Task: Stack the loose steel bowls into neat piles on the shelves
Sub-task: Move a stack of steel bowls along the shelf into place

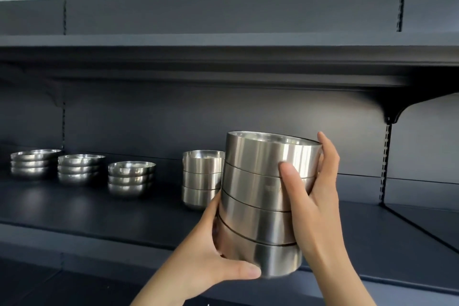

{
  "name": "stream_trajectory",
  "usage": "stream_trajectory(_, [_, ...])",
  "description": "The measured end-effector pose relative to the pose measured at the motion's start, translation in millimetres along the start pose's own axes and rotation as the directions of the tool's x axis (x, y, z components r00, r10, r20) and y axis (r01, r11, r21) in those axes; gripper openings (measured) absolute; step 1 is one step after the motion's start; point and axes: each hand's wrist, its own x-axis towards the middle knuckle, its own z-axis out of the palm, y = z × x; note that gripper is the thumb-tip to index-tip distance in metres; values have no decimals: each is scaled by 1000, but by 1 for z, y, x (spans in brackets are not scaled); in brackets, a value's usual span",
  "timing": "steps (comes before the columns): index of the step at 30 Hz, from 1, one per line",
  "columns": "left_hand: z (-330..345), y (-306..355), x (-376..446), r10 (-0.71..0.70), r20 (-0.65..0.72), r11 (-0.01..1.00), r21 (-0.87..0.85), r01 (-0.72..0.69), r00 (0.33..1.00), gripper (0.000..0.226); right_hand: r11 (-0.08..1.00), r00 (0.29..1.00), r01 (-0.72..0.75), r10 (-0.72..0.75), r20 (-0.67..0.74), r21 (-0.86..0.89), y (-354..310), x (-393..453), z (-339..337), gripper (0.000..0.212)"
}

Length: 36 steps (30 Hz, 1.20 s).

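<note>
While both hands carry it in the air just in front of the shelf, the stack of four straight-sided steel bowls leans a little to the left, its top rim tipped away. The left hand wraps the bottom bowl from the left, thumb pressed along its lower edge; the right hand clasps the upper bowls from the right, thumb flat on the front wall and fingers curled behind. Polished steel like this is likely stiff and slippery, and four nested bowls probably weigh enough to slide apart if tilted further, so support under the base plus a steadying grip high on the side looks sound. Behind it on the shelf stands a matching pile of three, with three piles of shallow bowls farther left.
</note>
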Motion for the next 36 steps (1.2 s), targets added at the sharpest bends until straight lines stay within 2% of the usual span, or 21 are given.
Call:
stream_trajectory(13, [-101,-29,-16,-42,25,999,2,42,999,110,999,999,-37,37,-7,-22,-4,-16,107,84])
stream_trajectory(28, [-262,-63,-26,-15,131,1000,-17,18,991,105,990,990,-8,-12,-142,-138,-31,-37,266,87])
stream_trajectory(36, [-293,-64,-28,-26,110,1000,-9,27,994,105,988,995,13,-29,-98,-155,-38,-36,298,87])
